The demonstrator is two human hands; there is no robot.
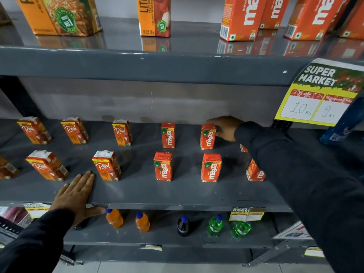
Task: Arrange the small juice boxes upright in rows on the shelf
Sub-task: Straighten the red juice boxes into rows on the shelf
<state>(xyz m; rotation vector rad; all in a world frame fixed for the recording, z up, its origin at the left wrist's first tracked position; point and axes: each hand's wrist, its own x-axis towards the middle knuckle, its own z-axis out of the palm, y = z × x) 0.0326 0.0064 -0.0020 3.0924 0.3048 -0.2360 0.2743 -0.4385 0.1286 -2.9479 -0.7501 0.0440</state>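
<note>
Three grey shelf levels in view. Middle shelf (137,192) carrying the small juice boxes upright in two rows. Upper shelf (126,62) with large cartons (241,18) standing along it, mostly cut off by the frame top. Lower shelf (161,240) with small bottles (142,221), orange, dark and green, one green lying on its side.

Dark right sleeve (307,174) across the right part of the middle shelf, hiding parts of two boxes there. Yellow price card (317,95) hung from the upper shelf edge at right, marked 10 and 9.

Back row, left to right: three Real boxes (73,131), then two Maaza boxes. Front row: one box cut off at the left edge, two Real boxes, two Maaza boxes (163,166), one more Maaza box (255,171) partly behind the sleeve.

Left hand (75,196) flat on the front edge of the middle shelf, fingers straight and slightly spread, thumb under the lip, nothing held; near the front Real box (106,166) but apart from it.

Right hand (226,128) at the rear Maaza box (207,137), fingers over its top and right side; box upright on the shelf; firmness of grip not discernible.
</note>
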